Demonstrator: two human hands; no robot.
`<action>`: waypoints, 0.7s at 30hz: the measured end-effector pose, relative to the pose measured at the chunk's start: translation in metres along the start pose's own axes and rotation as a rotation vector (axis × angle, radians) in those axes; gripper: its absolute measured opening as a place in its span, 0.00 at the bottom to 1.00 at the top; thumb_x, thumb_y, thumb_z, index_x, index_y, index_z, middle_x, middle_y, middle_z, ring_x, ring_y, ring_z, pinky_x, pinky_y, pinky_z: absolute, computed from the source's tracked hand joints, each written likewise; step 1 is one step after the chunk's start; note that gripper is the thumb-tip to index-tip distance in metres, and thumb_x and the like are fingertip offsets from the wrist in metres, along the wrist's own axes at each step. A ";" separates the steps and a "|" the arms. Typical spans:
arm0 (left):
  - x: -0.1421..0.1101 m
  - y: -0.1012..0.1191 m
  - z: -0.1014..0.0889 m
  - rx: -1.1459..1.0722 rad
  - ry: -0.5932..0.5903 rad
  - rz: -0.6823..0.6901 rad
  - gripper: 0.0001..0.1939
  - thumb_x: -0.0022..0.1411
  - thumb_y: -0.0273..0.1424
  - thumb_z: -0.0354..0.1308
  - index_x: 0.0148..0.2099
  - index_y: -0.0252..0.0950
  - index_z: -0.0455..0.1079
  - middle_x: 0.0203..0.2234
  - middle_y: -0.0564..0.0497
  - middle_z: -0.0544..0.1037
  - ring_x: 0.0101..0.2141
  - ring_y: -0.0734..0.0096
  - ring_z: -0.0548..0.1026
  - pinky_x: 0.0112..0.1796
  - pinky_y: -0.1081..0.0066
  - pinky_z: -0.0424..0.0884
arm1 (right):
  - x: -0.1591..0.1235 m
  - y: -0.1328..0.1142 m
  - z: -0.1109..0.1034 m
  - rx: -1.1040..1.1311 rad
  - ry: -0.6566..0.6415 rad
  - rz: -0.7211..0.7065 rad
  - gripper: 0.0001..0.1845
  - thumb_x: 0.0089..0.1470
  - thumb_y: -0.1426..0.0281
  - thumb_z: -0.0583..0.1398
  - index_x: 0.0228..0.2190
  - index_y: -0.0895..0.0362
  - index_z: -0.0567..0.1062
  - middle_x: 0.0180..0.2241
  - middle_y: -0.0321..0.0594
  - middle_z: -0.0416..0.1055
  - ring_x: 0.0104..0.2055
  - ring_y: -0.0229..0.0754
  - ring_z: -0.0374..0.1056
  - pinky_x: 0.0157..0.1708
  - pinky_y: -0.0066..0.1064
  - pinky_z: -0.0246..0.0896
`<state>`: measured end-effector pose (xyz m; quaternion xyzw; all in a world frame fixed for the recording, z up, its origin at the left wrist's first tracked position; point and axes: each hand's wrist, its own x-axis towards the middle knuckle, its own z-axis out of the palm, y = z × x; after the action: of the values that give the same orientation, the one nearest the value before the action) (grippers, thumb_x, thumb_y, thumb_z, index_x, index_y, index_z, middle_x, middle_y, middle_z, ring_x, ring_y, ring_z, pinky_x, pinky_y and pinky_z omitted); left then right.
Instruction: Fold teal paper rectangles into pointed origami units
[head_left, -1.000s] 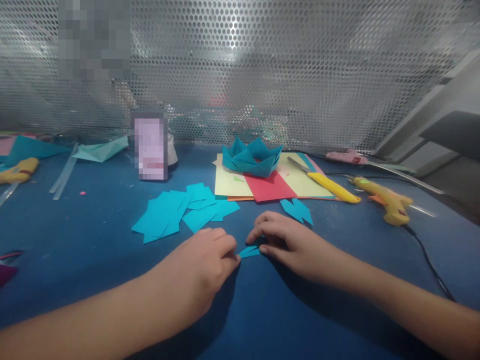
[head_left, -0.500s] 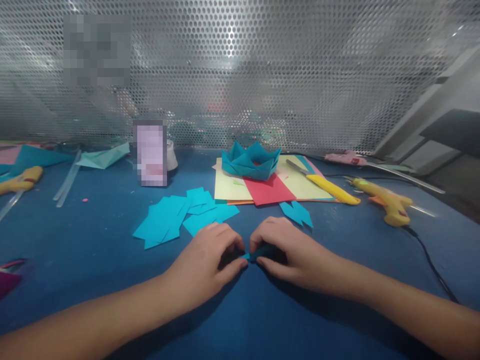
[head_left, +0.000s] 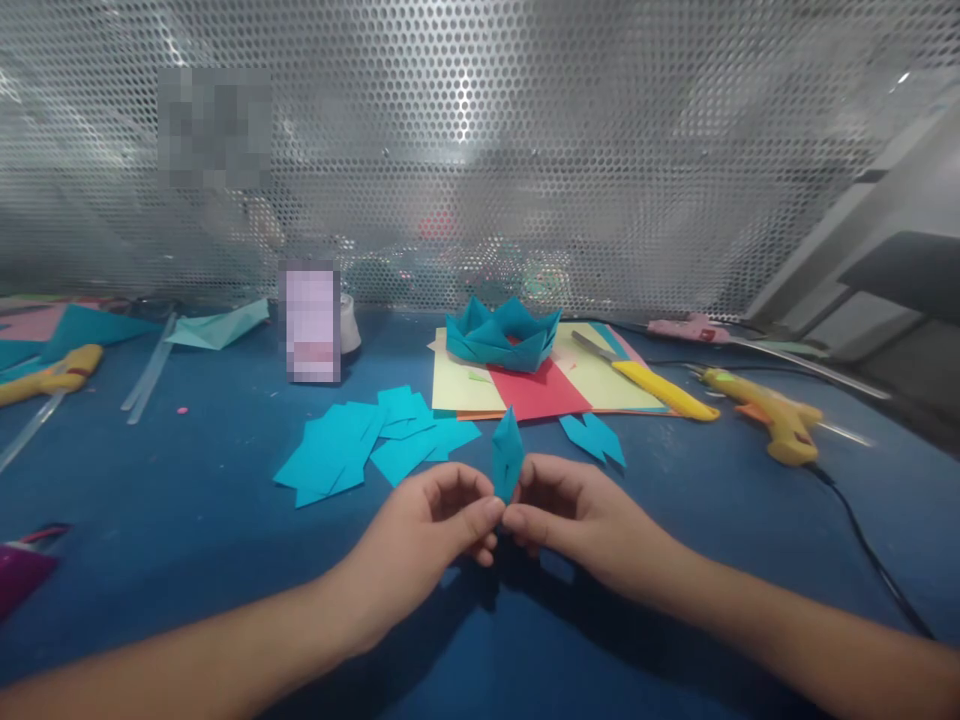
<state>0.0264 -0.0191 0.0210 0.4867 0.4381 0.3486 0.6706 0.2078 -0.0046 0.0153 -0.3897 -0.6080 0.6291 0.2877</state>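
Observation:
A small folded piece of blue paper [head_left: 508, 455] stands upright between my hands, its pointed tip upward. My left hand [head_left: 442, 520] pinches its lower end between thumb and fingers. From the other side my right hand [head_left: 574, 505] grips the same lower end, thumbs nearly touching. Both hands are raised a little over the blue table [head_left: 480, 640]. Just beyond them lies a loose pile of blue paper pieces [head_left: 330, 450]. Two folded blue pieces [head_left: 594, 438] rest beyond my right hand. Farther back sits a pointed ring of folded blue paper [head_left: 504, 335].
Under the ring lie a red sheet [head_left: 544, 390] and pale yellow sheets [head_left: 457, 390]. A yellow-handled knife [head_left: 664, 388] rests on their right edge. Farther right is a yellow glue gun [head_left: 780, 415] with a black cord. A phone [head_left: 313, 325] stands at back left. Behind rises a perforated metal panel [head_left: 480, 200].
The folded blue paper has come up off the table and now points upward between both hands. My fingers have shifted to its lower end. The view has tilted slightly.

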 end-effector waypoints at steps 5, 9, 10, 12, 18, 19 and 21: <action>0.001 0.000 0.000 -0.058 0.004 -0.044 0.20 0.49 0.42 0.68 0.33 0.33 0.66 0.23 0.54 0.72 0.27 0.73 0.73 0.32 0.71 0.68 | -0.002 0.001 0.003 0.034 0.024 0.018 0.22 0.46 0.53 0.66 0.27 0.58 0.66 0.24 0.32 0.68 0.25 0.32 0.63 0.27 0.26 0.61; 0.003 -0.001 -0.002 -0.110 0.007 -0.045 0.19 0.50 0.41 0.68 0.32 0.34 0.64 0.24 0.53 0.74 0.28 0.72 0.74 0.32 0.71 0.69 | -0.001 0.002 0.004 0.000 0.032 0.007 0.22 0.49 0.51 0.62 0.28 0.57 0.67 0.24 0.33 0.68 0.24 0.32 0.62 0.27 0.26 0.60; 0.003 -0.001 -0.002 -0.115 0.003 -0.043 0.18 0.51 0.41 0.67 0.32 0.34 0.64 0.24 0.53 0.74 0.27 0.73 0.73 0.31 0.72 0.69 | -0.001 0.002 0.005 -0.032 0.020 -0.001 0.21 0.51 0.51 0.61 0.28 0.57 0.67 0.24 0.33 0.67 0.24 0.32 0.62 0.27 0.26 0.60; 0.003 -0.001 -0.003 -0.111 -0.018 -0.044 0.18 0.51 0.40 0.67 0.31 0.33 0.64 0.22 0.54 0.72 0.25 0.74 0.72 0.29 0.73 0.68 | -0.002 0.003 0.006 -0.119 0.001 -0.018 0.20 0.53 0.52 0.59 0.26 0.58 0.68 0.23 0.33 0.67 0.24 0.32 0.61 0.25 0.26 0.58; 0.002 -0.001 -0.004 -0.047 -0.029 -0.029 0.20 0.49 0.42 0.68 0.30 0.33 0.65 0.22 0.54 0.72 0.24 0.76 0.70 0.26 0.74 0.66 | -0.004 0.004 0.006 -0.265 0.015 -0.009 0.19 0.54 0.55 0.59 0.23 0.58 0.68 0.20 0.34 0.65 0.23 0.33 0.59 0.23 0.25 0.54; 0.002 -0.001 -0.004 -0.021 -0.022 -0.021 0.20 0.49 0.42 0.68 0.30 0.33 0.65 0.22 0.54 0.72 0.23 0.76 0.70 0.26 0.74 0.65 | -0.004 0.004 0.006 -0.260 0.001 -0.002 0.19 0.53 0.55 0.59 0.22 0.58 0.68 0.20 0.34 0.65 0.23 0.33 0.59 0.23 0.25 0.54; 0.002 -0.002 -0.003 0.027 -0.011 -0.010 0.19 0.49 0.43 0.67 0.31 0.33 0.66 0.22 0.54 0.73 0.23 0.76 0.69 0.26 0.74 0.65 | -0.004 0.003 0.007 -0.239 -0.022 0.000 0.19 0.52 0.55 0.60 0.21 0.58 0.68 0.21 0.35 0.66 0.23 0.34 0.59 0.24 0.25 0.55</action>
<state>0.0245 -0.0167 0.0179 0.4956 0.4417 0.3366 0.6679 0.2045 -0.0124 0.0131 -0.4142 -0.6816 0.5564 0.2327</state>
